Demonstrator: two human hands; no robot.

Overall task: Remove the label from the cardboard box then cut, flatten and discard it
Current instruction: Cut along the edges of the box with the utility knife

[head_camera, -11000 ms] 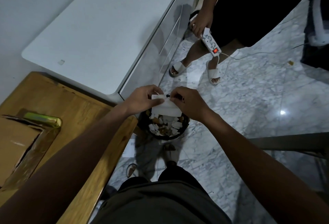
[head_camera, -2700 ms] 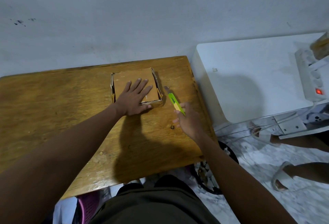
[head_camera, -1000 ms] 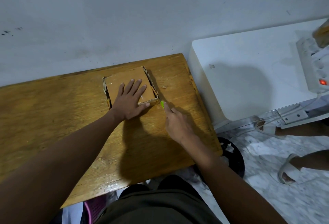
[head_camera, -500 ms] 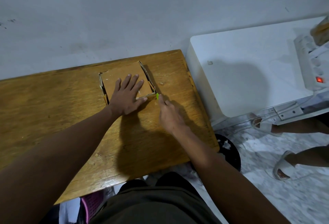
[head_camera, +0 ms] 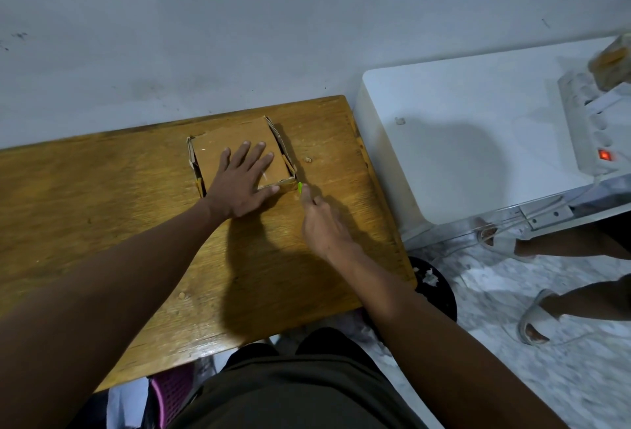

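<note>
A small brown cardboard box [head_camera: 222,142] lies on the wooden table [head_camera: 102,196] near the wall. My left hand [head_camera: 240,183] presses flat on its top with the fingers spread. My right hand [head_camera: 321,220] is closed around a green utility knife [head_camera: 300,187]; only the knife's green tip shows past my fingers. That tip sits at the box's near right corner. The blade itself is hidden.
A black waste bin [head_camera: 433,295] with paper scraps stands on the marble floor under the table's right end. A white cabinet [head_camera: 461,142] to the right carries a power strip [head_camera: 587,131] with a red light. Another person's legs and sandals [head_camera: 539,316] are at far right.
My right hand brought the green knife from the air beside the box down to its near right corner. My left hand stayed flat on the box top.
</note>
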